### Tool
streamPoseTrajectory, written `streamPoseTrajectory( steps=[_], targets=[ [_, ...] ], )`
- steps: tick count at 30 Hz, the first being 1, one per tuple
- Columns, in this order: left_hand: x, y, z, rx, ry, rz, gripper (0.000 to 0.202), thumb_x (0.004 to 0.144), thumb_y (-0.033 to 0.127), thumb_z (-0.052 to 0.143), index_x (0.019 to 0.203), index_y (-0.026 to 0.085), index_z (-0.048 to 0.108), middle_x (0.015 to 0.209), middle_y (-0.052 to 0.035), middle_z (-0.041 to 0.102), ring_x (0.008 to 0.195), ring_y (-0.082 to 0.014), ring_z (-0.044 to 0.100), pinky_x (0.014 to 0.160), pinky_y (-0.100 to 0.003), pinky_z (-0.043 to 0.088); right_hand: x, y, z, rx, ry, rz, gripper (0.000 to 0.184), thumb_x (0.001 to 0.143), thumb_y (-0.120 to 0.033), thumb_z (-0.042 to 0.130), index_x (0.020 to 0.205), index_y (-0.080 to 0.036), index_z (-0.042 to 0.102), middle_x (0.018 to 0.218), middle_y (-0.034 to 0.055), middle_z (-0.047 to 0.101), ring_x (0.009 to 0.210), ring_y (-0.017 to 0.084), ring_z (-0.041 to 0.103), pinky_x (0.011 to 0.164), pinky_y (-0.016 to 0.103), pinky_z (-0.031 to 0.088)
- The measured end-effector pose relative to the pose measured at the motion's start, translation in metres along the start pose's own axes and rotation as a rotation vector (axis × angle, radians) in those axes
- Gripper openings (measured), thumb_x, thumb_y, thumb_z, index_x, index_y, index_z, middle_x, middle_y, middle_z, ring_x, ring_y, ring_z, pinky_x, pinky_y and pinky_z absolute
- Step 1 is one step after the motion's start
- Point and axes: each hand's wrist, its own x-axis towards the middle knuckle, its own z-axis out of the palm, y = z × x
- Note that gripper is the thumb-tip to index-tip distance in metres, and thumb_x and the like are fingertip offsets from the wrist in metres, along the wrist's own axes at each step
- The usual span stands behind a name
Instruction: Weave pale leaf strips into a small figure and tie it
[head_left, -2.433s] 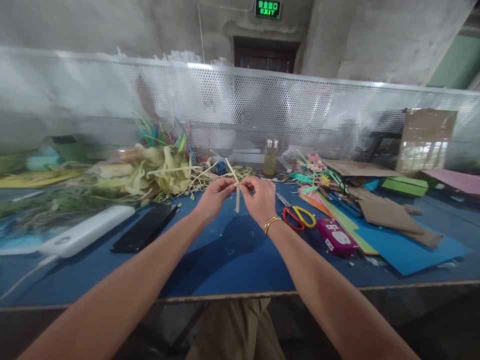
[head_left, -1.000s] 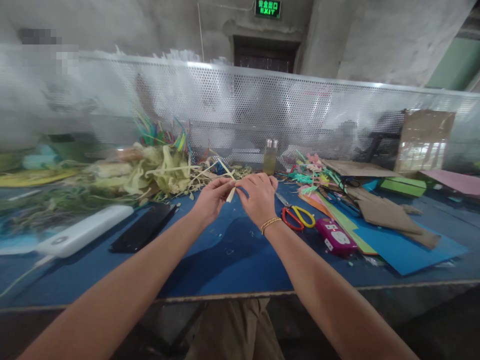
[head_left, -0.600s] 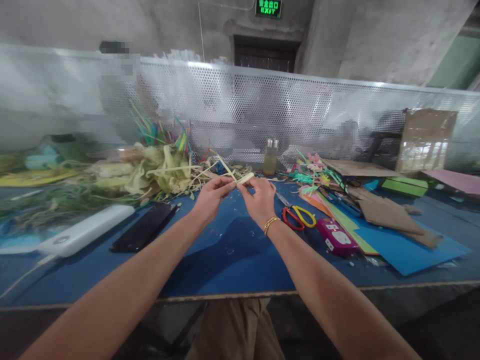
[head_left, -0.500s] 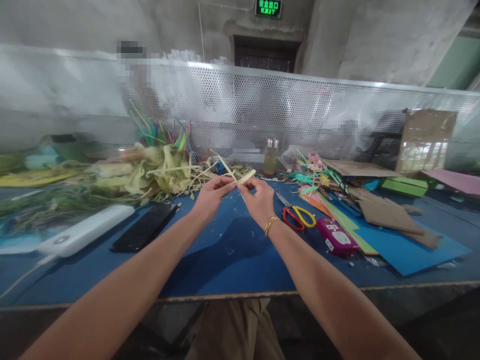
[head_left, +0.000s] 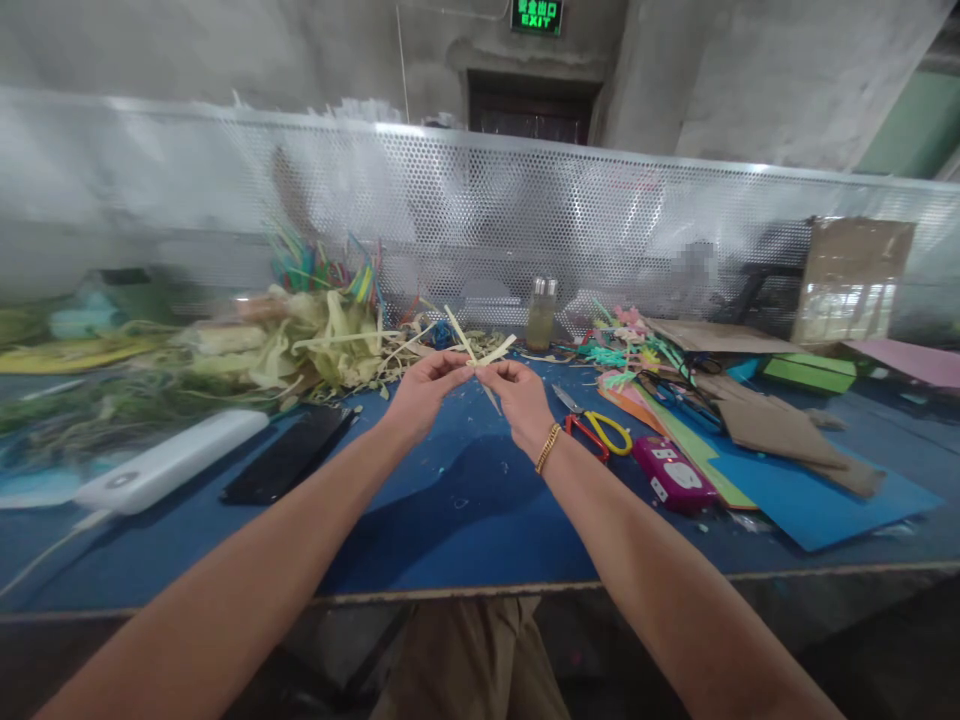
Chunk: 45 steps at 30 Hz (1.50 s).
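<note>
Pale yellow-green plant strips (head_left: 497,350) cross between my fingertips over the middle of the blue table. My left hand (head_left: 427,392) pinches them from the left, thumb against fingers. From the other side my right hand (head_left: 519,396), a gold bracelet at its wrist, is closed on the same strips, fingertips almost touching the left ones. One strip end points up and left, another up and right, and a thin end hangs below. Where the strips meet is mostly hidden by my fingers. Scissors (head_left: 598,430) with red and yellow handles lie right of my right hand.
A black phone (head_left: 291,455) and a white power strip-like device (head_left: 176,460) lie left. Behind them is a heap of dried husks (head_left: 322,340). A glass bottle (head_left: 541,313) stands ahead. Right are a purple box (head_left: 673,473), blue paper (head_left: 817,500) and cardboard (head_left: 780,432). A perforated screen (head_left: 487,220) closes the back.
The strips now spread in a clearer V above my fingers, with a thin end showing below. My right wrist has turned slightly. The person behind the screen at left is no longer visible above it.
</note>
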Motion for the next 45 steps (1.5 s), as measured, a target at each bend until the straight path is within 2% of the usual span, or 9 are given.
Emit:
streamPoseTrajectory(
  steps=[5, 11, 14, 17, 22, 26, 33, 40, 45],
  targets=[
    [-0.002, 0.003, 0.001, -0.062, -0.011, -0.033, 0.023, 0.062, 0.025, 0.082, 0.080, 0.019, 0.070, 0.072, 0.0023, 0.063, 0.067, -0.0092, 0.054, 0.066, -0.022, 0.042, 0.003, 0.005, -0.001, -0.084, 0.072, -0.004, 0.042, 0.055, -0.050, 0.076, 0.074, -0.019, 0.055, 0.069, -0.0019, 0.057, 0.062, 0.011, 0.049, 0.062, 0.027, 0.042],
    [-0.002, 0.005, 0.001, -0.081, -0.001, -0.085, 0.021, 0.061, 0.024, 0.082, 0.077, 0.019, 0.069, 0.068, 0.0031, 0.060, 0.062, -0.0083, 0.051, 0.061, -0.021, 0.041, 0.001, -0.003, -0.008, -0.680, 0.344, -0.346, 0.066, 0.056, -0.054, 0.077, 0.108, -0.019, 0.056, 0.111, 0.0125, 0.060, 0.102, 0.026, 0.053, 0.088, 0.042, 0.041],
    [-0.001, 0.004, -0.001, -0.084, -0.010, -0.079, 0.020, 0.061, 0.023, 0.081, 0.077, 0.018, 0.069, 0.068, 0.0029, 0.060, 0.062, -0.0079, 0.051, 0.062, -0.021, 0.040, -0.004, -0.011, -0.009, -0.831, 0.283, -0.474, 0.054, 0.069, -0.051, 0.070, 0.114, -0.024, 0.059, 0.123, 0.0114, 0.059, 0.116, 0.029, 0.048, 0.097, 0.047, 0.034],
    [0.001, 0.003, -0.003, -0.065, -0.029, -0.068, 0.019, 0.063, 0.024, 0.080, 0.077, 0.018, 0.069, 0.070, 0.0023, 0.060, 0.064, -0.0084, 0.052, 0.064, -0.021, 0.041, -0.007, -0.012, -0.008, -0.879, 0.164, -0.491, 0.033, 0.076, -0.044, 0.068, 0.105, -0.027, 0.066, 0.114, 0.0066, 0.066, 0.113, 0.027, 0.052, 0.099, 0.048, 0.032],
    [0.003, 0.003, -0.007, -0.021, -0.071, -0.064, 0.020, 0.065, 0.026, 0.080, 0.079, 0.018, 0.069, 0.073, 0.0015, 0.063, 0.068, -0.0098, 0.054, 0.066, -0.023, 0.042, -0.003, -0.004, -0.008, -0.733, 0.054, -0.397, 0.015, 0.077, -0.037, 0.067, 0.086, -0.025, 0.070, 0.094, 0.0030, 0.072, 0.094, 0.022, 0.062, 0.094, 0.044, 0.039],
    [0.005, 0.002, -0.011, -0.024, -0.099, -0.096, 0.023, 0.064, 0.025, 0.080, 0.083, 0.019, 0.068, 0.073, 0.0026, 0.063, 0.067, -0.0095, 0.055, 0.066, -0.023, 0.042, 0.001, 0.000, -0.008, -0.478, -0.014, -0.302, 0.017, 0.075, -0.038, 0.067, 0.079, -0.021, 0.067, 0.079, 0.0032, 0.071, 0.075, 0.017, 0.062, 0.077, 0.033, 0.047],
    [0.009, -0.002, -0.021, 0.058, -0.181, -0.077, 0.025, 0.069, 0.029, 0.078, 0.090, 0.020, 0.068, 0.081, 0.0006, 0.065, 0.074, -0.0128, 0.059, 0.075, -0.029, 0.045, 0.001, -0.001, -0.005, -0.208, -0.093, -0.122, 0.022, 0.067, -0.038, 0.071, 0.068, -0.019, 0.061, 0.066, 0.0000, 0.064, 0.062, 0.013, 0.055, 0.063, 0.028, 0.044],
    [0.008, 0.004, -0.017, 0.526, -0.048, 0.301, 0.035, 0.071, 0.038, 0.076, 0.103, 0.025, 0.071, 0.123, -0.0065, 0.060, 0.113, -0.0244, 0.054, 0.099, -0.042, 0.039, 0.004, 0.003, -0.004, -0.043, -0.026, -0.013, 0.026, 0.064, -0.041, 0.073, 0.073, -0.018, 0.064, 0.072, 0.0010, 0.066, 0.068, 0.014, 0.056, 0.068, 0.028, 0.044],
    [0.009, 0.007, -0.013, 0.708, 0.020, 0.419, 0.016, 0.072, 0.035, 0.074, 0.085, 0.027, 0.076, 0.105, -0.0041, 0.066, 0.104, -0.0240, 0.056, 0.101, -0.046, 0.035, 0.006, 0.007, -0.004, -0.009, -0.006, -0.003, 0.028, 0.063, -0.041, 0.073, 0.075, -0.017, 0.064, 0.076, 0.0023, 0.068, 0.073, 0.015, 0.058, 0.071, 0.029, 0.045]
  ],
)
